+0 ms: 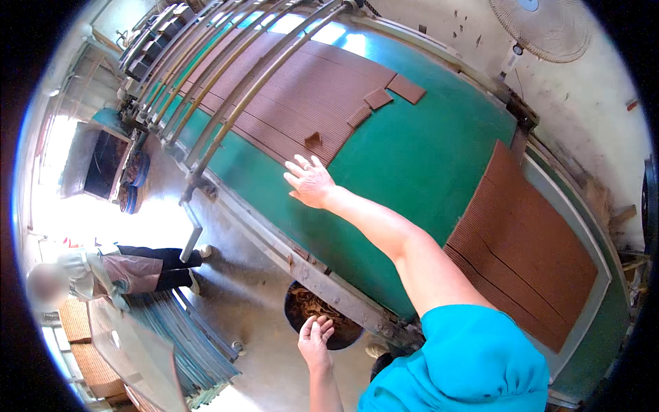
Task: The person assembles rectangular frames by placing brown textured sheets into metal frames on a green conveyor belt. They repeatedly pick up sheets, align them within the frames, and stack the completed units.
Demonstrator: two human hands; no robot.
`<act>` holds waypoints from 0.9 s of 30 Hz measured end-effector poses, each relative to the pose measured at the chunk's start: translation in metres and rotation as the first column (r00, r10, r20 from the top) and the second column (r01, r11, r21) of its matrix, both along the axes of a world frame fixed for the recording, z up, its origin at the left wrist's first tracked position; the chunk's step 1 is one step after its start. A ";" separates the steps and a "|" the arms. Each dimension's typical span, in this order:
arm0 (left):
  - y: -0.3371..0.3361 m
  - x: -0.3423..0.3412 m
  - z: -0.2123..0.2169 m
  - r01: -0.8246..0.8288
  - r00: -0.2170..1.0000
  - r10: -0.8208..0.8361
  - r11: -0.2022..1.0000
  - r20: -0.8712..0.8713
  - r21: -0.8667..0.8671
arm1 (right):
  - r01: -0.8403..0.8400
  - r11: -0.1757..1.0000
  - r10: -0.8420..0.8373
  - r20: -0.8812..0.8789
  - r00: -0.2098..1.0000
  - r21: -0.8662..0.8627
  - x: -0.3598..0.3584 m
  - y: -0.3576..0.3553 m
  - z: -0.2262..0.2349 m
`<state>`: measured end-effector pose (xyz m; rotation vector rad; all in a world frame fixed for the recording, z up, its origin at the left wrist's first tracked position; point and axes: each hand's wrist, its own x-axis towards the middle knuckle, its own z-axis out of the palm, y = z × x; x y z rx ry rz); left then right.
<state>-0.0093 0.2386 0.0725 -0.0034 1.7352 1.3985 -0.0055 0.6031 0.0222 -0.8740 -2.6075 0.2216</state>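
My right hand (310,182) reaches out over the green belt surface (425,165), fingers spread, holding nothing. Just beyond its fingertips lies the near corner of a wide brown ribbed sheet (295,82), split along its length by several straight lines. A small brown scrap (313,139) sits on that sheet near the hand. Loose brown pieces (406,89) lie along its ragged right end. My left hand (316,338) hangs low in front of a dark round bin (357,336) of brown scraps. Its fingers are loosely bent, with nothing visible in them.
Metal bars (240,103) cross above the belt at upper left. To the right, another brown ribbed sheet (522,247) with long cracks rests on a pale board (603,281). A metal rail (274,237) edges the belt. Someone in an apron (134,271) stands at left. A fan (542,27) hangs upper right.
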 end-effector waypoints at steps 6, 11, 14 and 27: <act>0.057 0.000 -0.011 0.090 0.996 -0.090 0.996 0.027 0.001 | -0.323 0.946 0.322 0.134 0.937 -0.011 0.064 -0.013 -0.026; 0.100 0.011 -0.019 0.240 0.961 -0.235 0.971 0.145 -0.018 | -0.109 0.985 0.149 -0.330 0.932 0.137 0.060 0.013 -0.027; 0.141 0.016 -0.022 0.296 0.910 -0.299 0.954 0.288 0.054 | 0.128 0.949 -0.023 -0.345 0.938 0.286 0.031 0.067 -0.028; 0.194 0.043 -0.069 0.277 0.735 -0.319 0.947 0.598 0.165 | 0.062 0.968 0.014 -0.300 0.954 0.242 0.193 0.053 -0.027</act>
